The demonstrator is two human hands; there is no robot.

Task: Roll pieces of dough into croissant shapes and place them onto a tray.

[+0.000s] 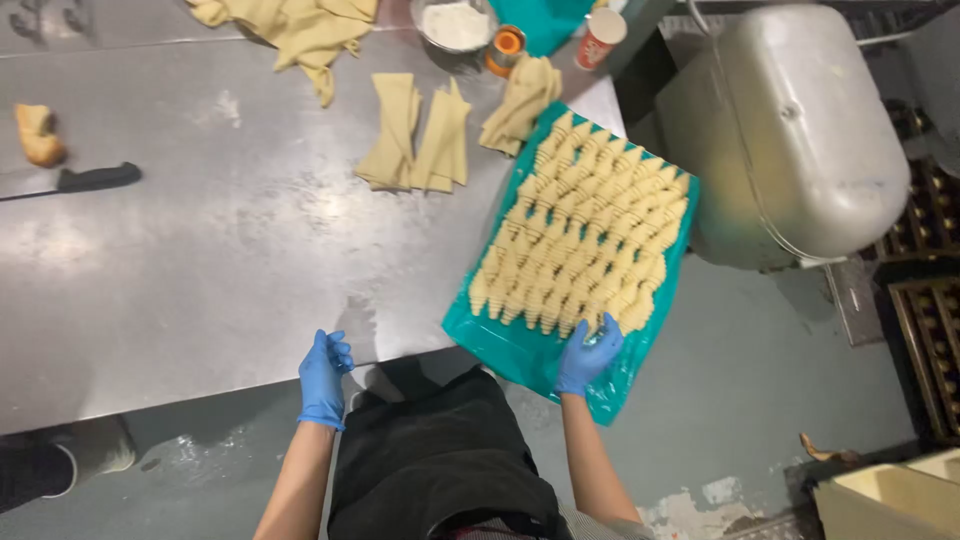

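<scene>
At the near edge of a steel worktable [200,260], a person's blue-gloved right hand [588,355] rests its fingers on the nearest row of shaped dough pieces [585,235], packed on a teal plastic sheet [520,350] overhanging the table's right end. Left hand [324,378], loosely curled and holding nothing, hovers at the table edge; folded dough strips [420,135] lie farther back, a black-handled knife [70,182] far left.

Open steel table [200,270] left of the teal tray [520,350], dough strips [420,135] and knife [90,180] farther back
</scene>
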